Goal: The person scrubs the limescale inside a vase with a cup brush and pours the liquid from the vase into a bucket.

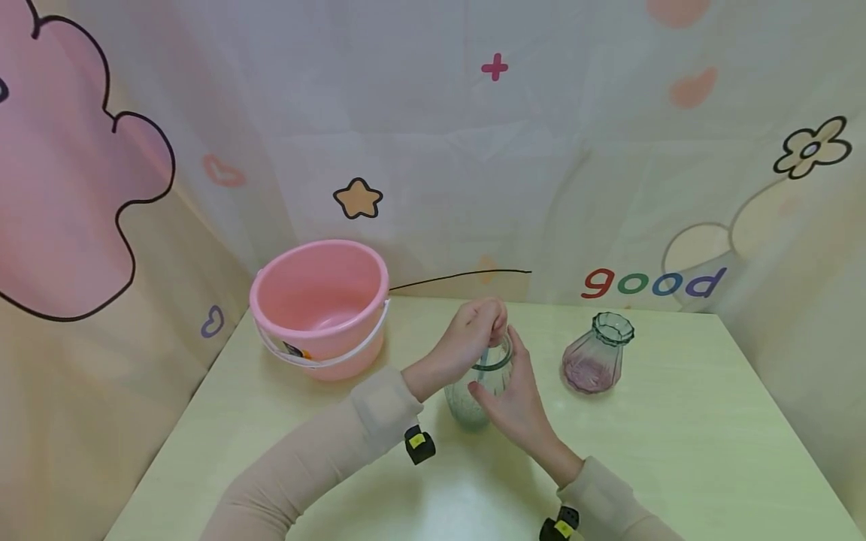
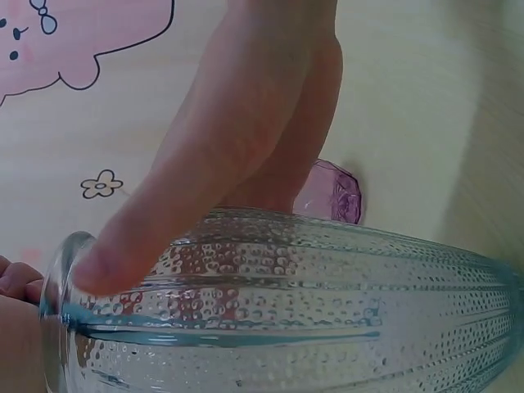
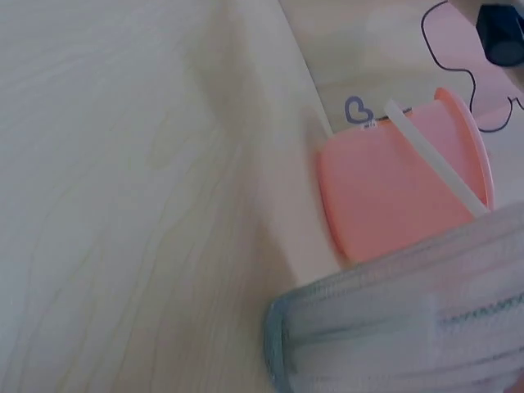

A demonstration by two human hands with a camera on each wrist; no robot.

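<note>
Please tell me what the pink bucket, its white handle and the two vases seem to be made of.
The pink bucket is probably smooth, softly glossy plastic: even colour, rounded rim. The white handle looks like smooth plastic too, in one even strip. The dotted vase seems shiny clear glass: highlights, see-through wall. The purple-tinted vase looks like faceted glass, translucent; clear plastic remains possible.

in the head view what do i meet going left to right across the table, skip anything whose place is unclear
Bucket, left hand, right hand, vase.
</note>
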